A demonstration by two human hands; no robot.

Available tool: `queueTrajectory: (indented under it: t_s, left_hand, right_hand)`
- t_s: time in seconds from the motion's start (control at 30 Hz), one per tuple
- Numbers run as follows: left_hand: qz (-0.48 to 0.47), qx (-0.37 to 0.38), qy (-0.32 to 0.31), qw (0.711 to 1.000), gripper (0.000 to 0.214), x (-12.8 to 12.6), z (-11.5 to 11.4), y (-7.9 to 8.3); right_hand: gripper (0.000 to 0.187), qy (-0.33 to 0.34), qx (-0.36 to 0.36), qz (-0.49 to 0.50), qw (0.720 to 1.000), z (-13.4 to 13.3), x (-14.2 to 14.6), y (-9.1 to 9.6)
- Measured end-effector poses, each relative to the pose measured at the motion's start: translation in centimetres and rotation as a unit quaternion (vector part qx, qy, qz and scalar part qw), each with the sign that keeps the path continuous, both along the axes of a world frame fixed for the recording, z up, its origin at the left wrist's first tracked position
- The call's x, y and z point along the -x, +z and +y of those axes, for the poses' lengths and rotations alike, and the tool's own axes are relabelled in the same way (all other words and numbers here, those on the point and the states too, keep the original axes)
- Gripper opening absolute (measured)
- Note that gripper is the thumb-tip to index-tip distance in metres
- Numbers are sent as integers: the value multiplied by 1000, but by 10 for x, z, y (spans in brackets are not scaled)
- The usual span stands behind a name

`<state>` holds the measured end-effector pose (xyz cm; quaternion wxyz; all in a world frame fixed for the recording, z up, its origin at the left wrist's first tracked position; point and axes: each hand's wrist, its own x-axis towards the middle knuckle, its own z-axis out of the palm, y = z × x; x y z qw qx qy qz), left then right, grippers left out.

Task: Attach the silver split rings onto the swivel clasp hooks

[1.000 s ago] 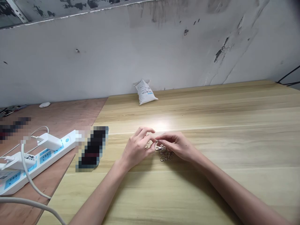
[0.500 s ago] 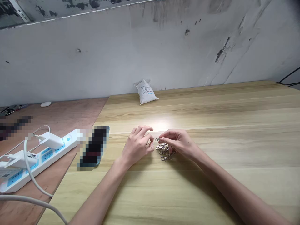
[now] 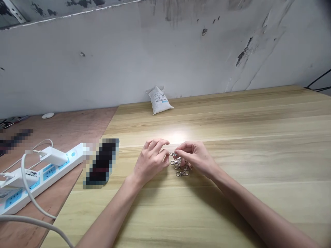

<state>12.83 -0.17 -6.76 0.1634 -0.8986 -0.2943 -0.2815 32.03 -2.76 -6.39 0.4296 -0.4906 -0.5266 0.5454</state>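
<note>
A small heap of silver metal clasps (image 3: 181, 168) lies on the light wooden table (image 3: 232, 144). My right hand (image 3: 198, 158) hovers over the heap, its thumb and forefinger pinched on one clasp. Just to the left, my left hand (image 3: 151, 160) has its fingers curled and pinches a small metal ring at the same spot. The fingertips of both hands meet above the heap's left end.
A small white bag (image 3: 158, 100) sits at the back by the wall. On the reddish board to the left lie a white power strip (image 3: 38, 174) with chargers and cables, a blurred dark object (image 3: 101, 163) and a white puck (image 3: 48, 115).
The hands, slightly apart half a second ago, have closed together again over the heap. The view has shifted a little.
</note>
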Motion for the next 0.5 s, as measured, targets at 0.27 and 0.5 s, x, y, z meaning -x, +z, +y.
queueTrajectory:
  t_s: [0.27,0.5]
  left_hand:
    - [66,-54,-24,996,12,-2,-2,0]
    - [69,-65,-20,995,10,-2,-3,-1]
  right_hand:
    - [13,-19,-71,-75,994,-4,7,-10]
    - [15,-29,-191,-132,972,-4,9,-15]
